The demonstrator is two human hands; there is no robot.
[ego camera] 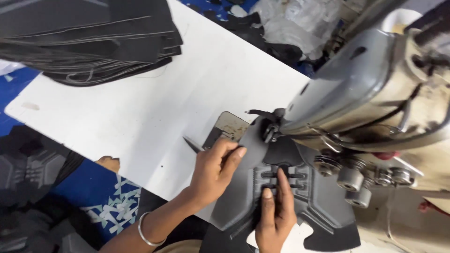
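Observation:
A dark grey shaped shoe-upper piece (323,206) lies under the head of a grey industrial sewing machine (370,89), its top edge by the presser foot (271,132). My left hand (213,171) grips the piece's left flap, fingers curled over its edge, a silver bangle on the wrist. My right hand (276,213) presses flat on the middle of the piece, index finger pointing toward the needle area. A small pair of thread snips (193,145) pokes out beside my left hand; I cannot tell if that hand holds it.
A stack of black cut pieces (93,42) sits at the far left of the white table (154,103). More dark pieces (28,164) lie on a blue cloth (89,187) to the left. Plastic bags and scraps (295,23) lie behind the machine.

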